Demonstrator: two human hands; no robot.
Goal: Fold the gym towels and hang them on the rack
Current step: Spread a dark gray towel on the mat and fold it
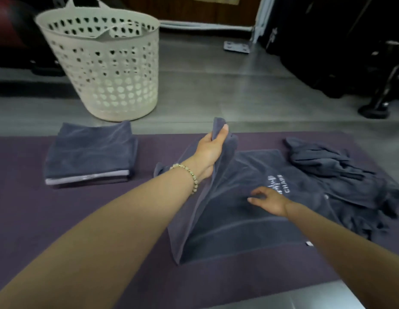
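Where the two bare forearms come in from the bottom corners of the frame, a purple mat (pixel 82 219) lies under everything. At centre a dark grey towel (pixel 245 221) is spread on it, with a paler stripe across its lower part, a small white tag (pixel 308 243) at its lower right corner and a white embroidered logo (pixel 276 185) near its middle; the lettering is too blurred to read in full. The right hand (pixel 269 200) lies over the towel just below and left of the logo, fingers loose and spread, gripping nothing; whether it presses the cloth or hovers just over it cannot be told. The left hand (pixel 210 152), a beaded bracelet (pixel 189 175) on its wrist, reaches up the frame and holds the towel's left edge raised off the mat, thumb and fingers closed round the cloth, which hides the fingertips. Left of centre sits a stack of folded towels (pixel 89 155), square and neat. At the right edge a crumpled pile of grey towels (pixel 341 172) overlaps the spread towel's far side. Beyond the mat, upper left, a cream perforated basket (pixel 100 70) stands on the grey floor (pixel 205 85). Dark, indistinct equipment (pixel 372 63) fills the upper right.
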